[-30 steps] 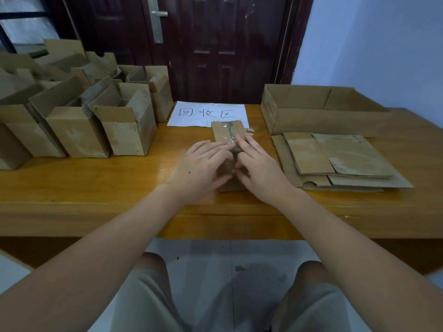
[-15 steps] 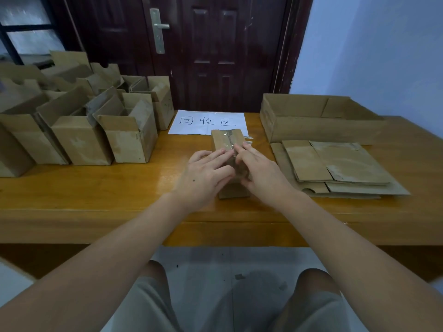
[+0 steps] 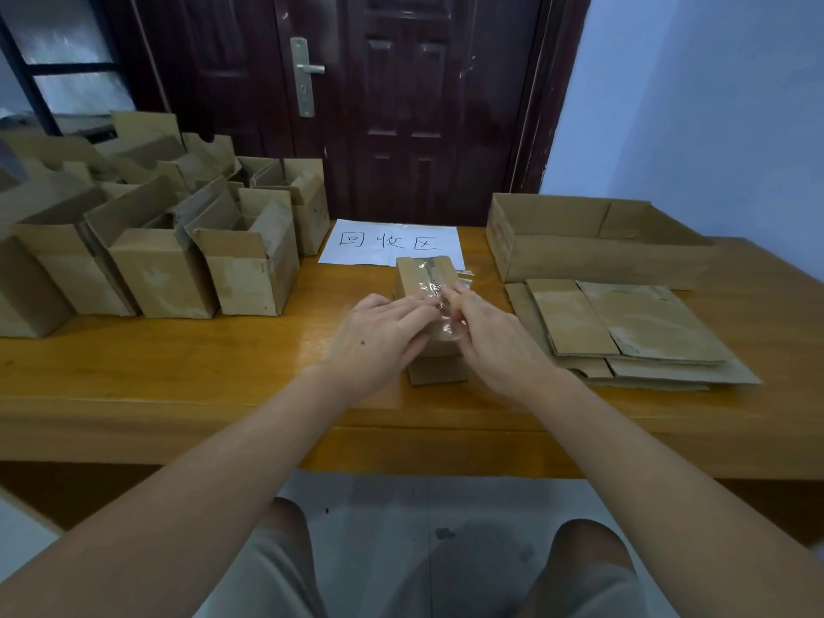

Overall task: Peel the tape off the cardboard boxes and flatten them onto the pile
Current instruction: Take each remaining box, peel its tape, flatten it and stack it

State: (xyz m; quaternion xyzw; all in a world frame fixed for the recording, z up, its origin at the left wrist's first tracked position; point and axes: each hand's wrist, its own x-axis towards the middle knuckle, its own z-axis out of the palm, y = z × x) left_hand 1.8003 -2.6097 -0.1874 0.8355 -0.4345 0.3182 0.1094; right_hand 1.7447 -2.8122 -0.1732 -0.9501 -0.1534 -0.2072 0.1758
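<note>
Now left hand (image 3: 376, 336) presses flat on the small box (image 3: 426, 278); right hand (image 3: 492, 339) pinches its clear tape (image 3: 446, 305)

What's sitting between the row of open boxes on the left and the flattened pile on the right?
In the head view, the taped box being worked on, with the left hand resting on it and the right hand pinching its clear tape; otherwise bare table.

A wooden counter (image 3: 178, 372) is stretching across the room, glowing orange-brown under soft light. Behind it a dark red-brown panelled door (image 3: 401, 104) is standing closed, its metal handle (image 3: 305, 73) catching the light. A pale blue wall (image 3: 713, 104) is rising at right. A frosted window (image 3: 67, 60) is showing at upper left. Pale floor (image 3: 379, 506) is lying below.
</note>
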